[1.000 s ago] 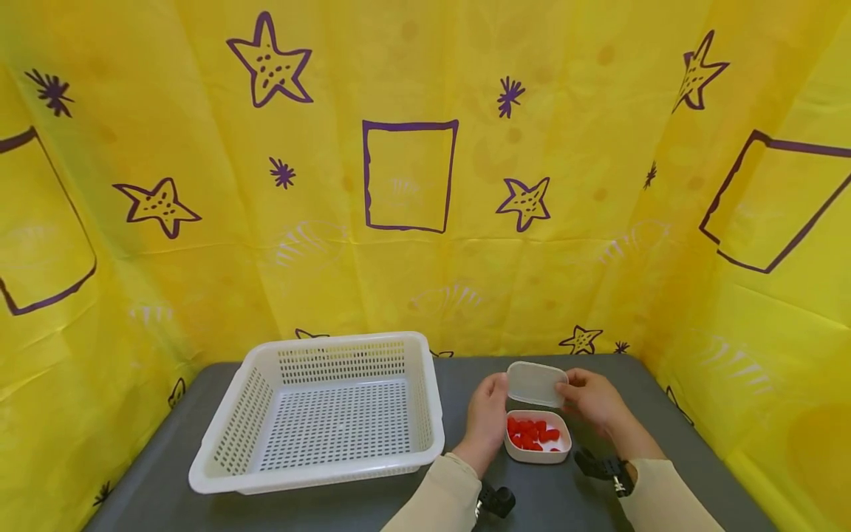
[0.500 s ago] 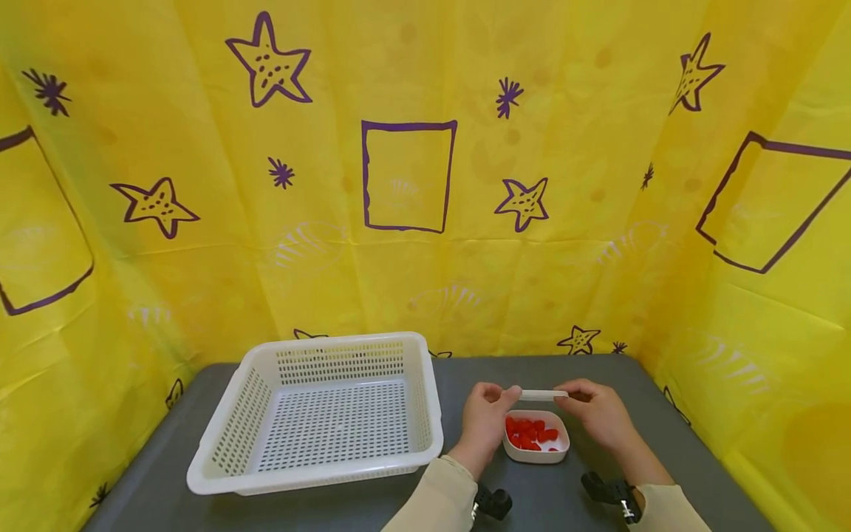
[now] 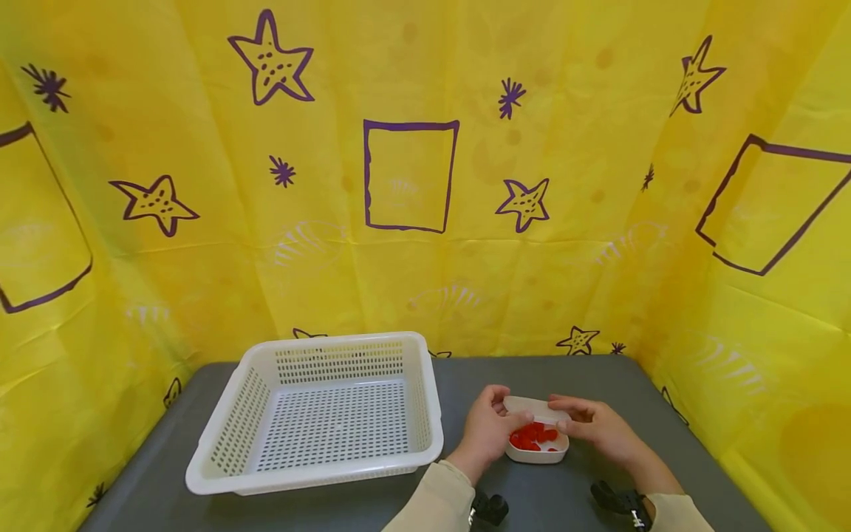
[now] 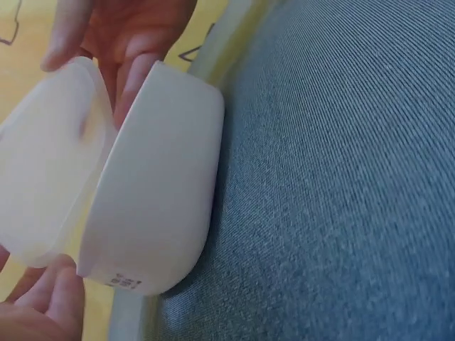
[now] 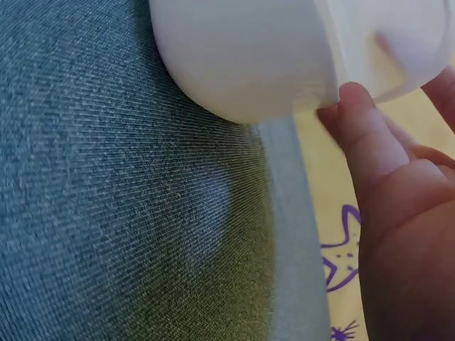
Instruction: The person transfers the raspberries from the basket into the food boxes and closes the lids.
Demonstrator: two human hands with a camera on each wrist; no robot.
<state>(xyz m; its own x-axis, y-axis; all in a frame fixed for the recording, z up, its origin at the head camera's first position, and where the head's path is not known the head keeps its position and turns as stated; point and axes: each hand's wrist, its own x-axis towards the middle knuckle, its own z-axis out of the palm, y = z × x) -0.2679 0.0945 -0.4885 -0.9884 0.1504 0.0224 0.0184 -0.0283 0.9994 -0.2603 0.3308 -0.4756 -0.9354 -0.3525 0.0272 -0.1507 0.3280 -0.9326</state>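
Observation:
In the head view, a small white oval box (image 3: 537, 457) stands on the table with several small red pieces (image 3: 532, 437) in it; their kind is too small to tell. A pale translucent lid (image 3: 528, 406) tilts over the far part of the box, its edge close to the rim. My left hand (image 3: 485, 427) pinches the lid's left end between thumb and fingers. At its right end, my right hand (image 3: 601, 431) grips it likewise. The left wrist view has the lid (image 4: 43, 163) slanting away from the box wall (image 4: 160, 170), with a gap between them.
A large white perforated basket (image 3: 339, 421) stands on the dark table (image 3: 465, 369) left of the hands. Yellow patterned cloth (image 3: 412, 288) hangs behind the table and on both sides.
The lid has come down and nearer, from behind the box to over its far part, tilting on the way. Both hands moved with it, keeping hold. The box stayed put.

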